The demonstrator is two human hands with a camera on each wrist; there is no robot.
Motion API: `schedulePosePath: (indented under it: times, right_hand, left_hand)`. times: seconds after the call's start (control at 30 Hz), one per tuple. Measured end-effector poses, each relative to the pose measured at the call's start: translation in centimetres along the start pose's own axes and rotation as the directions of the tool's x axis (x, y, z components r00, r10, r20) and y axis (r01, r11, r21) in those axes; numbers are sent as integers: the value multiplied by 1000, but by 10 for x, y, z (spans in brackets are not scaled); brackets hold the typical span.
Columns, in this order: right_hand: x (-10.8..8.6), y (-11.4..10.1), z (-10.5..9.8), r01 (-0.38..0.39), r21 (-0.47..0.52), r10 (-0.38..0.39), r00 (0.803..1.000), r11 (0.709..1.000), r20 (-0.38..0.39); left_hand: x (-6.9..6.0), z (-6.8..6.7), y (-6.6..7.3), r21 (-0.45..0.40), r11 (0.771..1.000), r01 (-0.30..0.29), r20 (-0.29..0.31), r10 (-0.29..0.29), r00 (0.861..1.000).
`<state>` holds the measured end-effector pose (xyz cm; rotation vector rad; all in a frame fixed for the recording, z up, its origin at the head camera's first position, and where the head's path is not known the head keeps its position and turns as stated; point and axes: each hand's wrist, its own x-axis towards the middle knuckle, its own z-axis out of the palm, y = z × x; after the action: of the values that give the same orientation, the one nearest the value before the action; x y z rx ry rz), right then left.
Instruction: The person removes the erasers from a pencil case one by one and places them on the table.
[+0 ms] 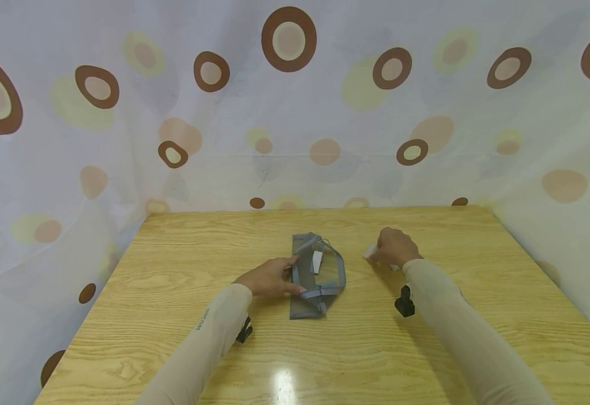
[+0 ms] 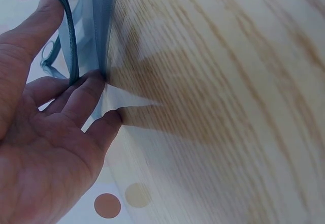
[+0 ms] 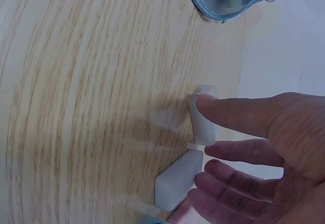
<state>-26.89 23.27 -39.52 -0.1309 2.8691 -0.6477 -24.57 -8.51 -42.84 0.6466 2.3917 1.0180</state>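
A grey-blue zip pouch [image 1: 304,306] with see-through mesh lies unzipped on the table, a white piece [image 1: 317,262] inside its mouth. My left hand [image 1: 269,277] grips the pouch's left side, thumb and fingers spread along the rim; the thumb lies at the zip edge in the left wrist view. To the right of the pouch, my right hand [image 1: 396,246] pinches a small white flat piece [image 3: 204,125] between thumb and index finger, low over the wood. A second white piece [image 3: 177,181] lies beside it, close under the other fingertips.
The wooden table [image 1: 183,242] extends around both hands. A spotted cloth [image 1: 295,112] hangs behind it and along both sides. At the bottom edge of the right wrist view, a bluish thing [image 3: 152,219] shows only in part.
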Motion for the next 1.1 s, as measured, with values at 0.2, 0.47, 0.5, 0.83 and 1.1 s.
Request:
schedulePosePath:
  times: [0.2, 0.47, 0.5, 0.83, 1.1]
  right_hand:
    - [-1, 0, 0, 2, 0, -2, 1000, 1000, -6]
    - [-3, -2, 0, 6, -1, -6, 1000, 1000, -9]
    - [-3, -2, -1, 6, -4, -6, 1000, 1000, -13]
    - [-4, -12, -4, 36, -64, -37, 999, 997, -27]
    - [-6, -29, 1, 106, -50, -108, 994, 993, -37]
  left_hand:
    - [0, 0, 0, 14, 1000, 3, -2, -3, 1000]
    - [0, 1, 0, 12, 1000, 3, -5, -3, 1000]
    - [1, 1, -1, 13, 1000, 3, -6, -3, 1000]
    - [-1, 0, -1, -6, 1000, 11, -2, -11, 1000]
    - [0, 0, 0, 1, 1000, 6, 1, -6, 1000]
